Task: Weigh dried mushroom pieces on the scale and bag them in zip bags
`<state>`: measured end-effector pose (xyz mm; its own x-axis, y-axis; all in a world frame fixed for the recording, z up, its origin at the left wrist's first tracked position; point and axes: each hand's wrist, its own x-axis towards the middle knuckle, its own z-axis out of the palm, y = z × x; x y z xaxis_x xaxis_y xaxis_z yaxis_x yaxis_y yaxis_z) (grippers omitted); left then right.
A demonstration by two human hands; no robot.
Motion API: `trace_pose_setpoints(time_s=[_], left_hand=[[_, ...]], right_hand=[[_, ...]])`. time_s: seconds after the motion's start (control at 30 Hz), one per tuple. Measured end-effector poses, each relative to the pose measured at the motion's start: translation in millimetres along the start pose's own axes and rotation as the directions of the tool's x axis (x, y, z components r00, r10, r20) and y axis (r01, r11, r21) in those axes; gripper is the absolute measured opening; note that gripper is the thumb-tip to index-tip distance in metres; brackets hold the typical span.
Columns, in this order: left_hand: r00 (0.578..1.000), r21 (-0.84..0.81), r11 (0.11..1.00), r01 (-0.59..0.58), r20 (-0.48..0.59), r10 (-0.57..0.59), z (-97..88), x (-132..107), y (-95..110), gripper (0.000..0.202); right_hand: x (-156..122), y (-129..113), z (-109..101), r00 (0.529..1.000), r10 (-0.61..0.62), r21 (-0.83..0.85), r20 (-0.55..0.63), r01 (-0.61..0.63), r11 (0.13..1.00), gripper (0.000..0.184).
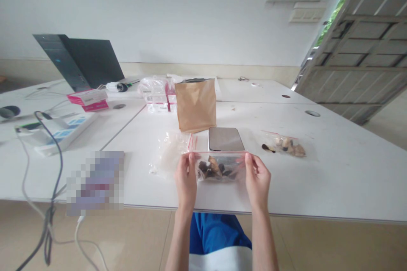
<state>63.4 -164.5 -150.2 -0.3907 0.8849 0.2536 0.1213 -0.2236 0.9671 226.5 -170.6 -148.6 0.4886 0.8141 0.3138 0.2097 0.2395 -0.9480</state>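
Between my two hands a clear zip-lock bag (233, 172) with a red seal line is stretched wide, with dark and brown dried pieces lying inside it. My left hand (187, 180) pinches its upper left corner. The upper right corner is gripped by my right hand (257, 178), thumb on top. Just beyond the bag sits a small scale (225, 139) with a metal plate. Left of it lies a pile of clear plastic bags (168, 152). Another zip-lock bag (286, 146) holding pale dried pieces rests to the right, a dark piece at its left end.
A brown paper bag (196, 106) stands open-topped behind the scale. Wrapped pink-and-white boxes (155, 95) are at its left. Further left are a power strip (65, 133), cables, pink boxes (90, 98), a computer tower (79, 61) and a blurred-out device (98, 182) near the front edge.
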Motion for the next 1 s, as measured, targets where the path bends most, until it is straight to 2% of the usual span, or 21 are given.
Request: trace_pose_setpoints(time_s=[0.27, 0.37, 0.5, 0.7, 0.87, 1.0], left_hand=[[0.988, -0.306, 0.945, 0.114, 0.135, -0.076, 0.2, -1, 3, 0.027], [0.984, -0.322, 0.937, 0.138, 0.149, -0.093, -0.9, -1, 1, 0.024], [0.979, -0.319, 0.932, 0.169, 0.164, -0.121, -2.7, -1, 1, 0.025], [0.988, -0.338, 0.93, 0.147, 0.095, -0.122, -1.0, -4, 8, 0.025], [0.976, -0.441, 0.875, 0.2, 0.168, -0.139, 0.1, -6, 1, 0.022], [0.96, -0.458, 0.853, 0.25, 0.231, -0.158, 1.0, -6, -4, 0.025]], right_hand=[[2, 0, -4, 0.99, 0.091, 0.13, 0.109, -0.105, 0.986, 0.035], [1, -1, -3, 0.987, 0.092, 0.184, 0.131, -0.115, 0.976, 0.031], [1, 1, -3, 0.99, 0.103, 0.212, 0.095, -0.122, 0.97, 0.029], [0, -1, -4, 0.987, 0.13, 0.225, 0.099, -0.15, 0.963, 0.028], [-3, -4, 0, 0.962, 0.148, 0.245, 0.229, -0.205, 0.948, 0.028], [-5, -6, 3, 0.958, 0.149, 0.247, 0.245, -0.211, 0.946, 0.033]])
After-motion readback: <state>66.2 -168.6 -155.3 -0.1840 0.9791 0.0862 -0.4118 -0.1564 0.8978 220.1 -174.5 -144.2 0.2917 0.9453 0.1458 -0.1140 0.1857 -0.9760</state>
